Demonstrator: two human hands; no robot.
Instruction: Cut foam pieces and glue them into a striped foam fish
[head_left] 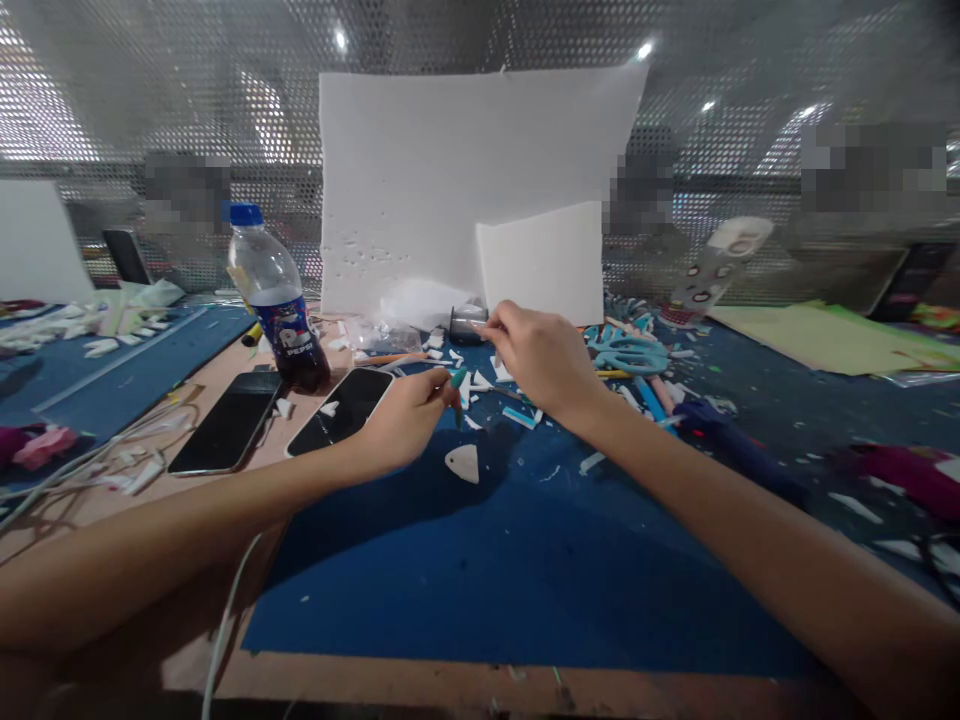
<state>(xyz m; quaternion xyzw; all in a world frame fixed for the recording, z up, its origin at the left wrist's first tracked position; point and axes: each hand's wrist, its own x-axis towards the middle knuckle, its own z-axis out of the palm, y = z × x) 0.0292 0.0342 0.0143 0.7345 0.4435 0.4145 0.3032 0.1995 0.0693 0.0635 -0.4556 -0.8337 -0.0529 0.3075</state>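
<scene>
My left hand (409, 415) is closed in a pinch on a small teal piece (457, 379), low over the blue mat. My right hand (544, 360) reaches farther forward with its fingertips pinched together at a small dark container (466, 338). Something thin and pale seems to stick out from those fingertips, too small to name. Below the left hand, a white foam-like piece (463, 463) with a rounded tip and a dark dot lies flat on the mat. White scraps (480, 383) are scattered between and beyond the hands.
Two phones (225, 425) and a Pepsi bottle (281, 310) stand or lie left of the blue mat (480, 590). White boards (420, 170) rise at the back. Light-blue scissor-like handles (630, 352) lie among scraps at right. A white cable (225, 630) hangs over the front left edge.
</scene>
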